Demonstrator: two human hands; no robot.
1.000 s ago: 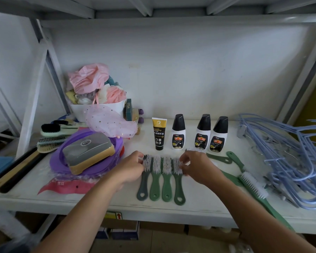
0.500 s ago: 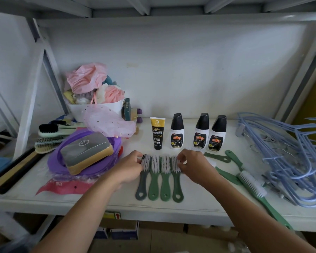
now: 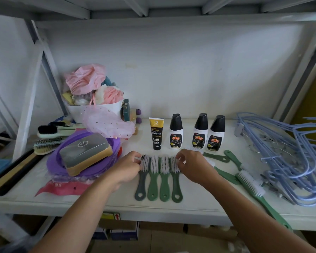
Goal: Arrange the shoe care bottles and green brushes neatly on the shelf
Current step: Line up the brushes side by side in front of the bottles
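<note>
The row of four green brushes (image 3: 159, 172) is laid on the shelf (image 3: 190, 209), handles toward the person. Its outer heads are pinched by the left hand (image 3: 130, 167) and the right hand (image 3: 192, 165). The loose green brushes (image 3: 249, 180) are seen slanted just right of the right hand, which is judged the nearer.

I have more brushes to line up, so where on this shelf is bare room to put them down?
Bare shelf runs along the front edge in front of the row of four brushes, and a smaller patch lies at the back between the bottles and the hangers. The left is crowded by the purple basins, the right by loose brushes and hangers.
</note>
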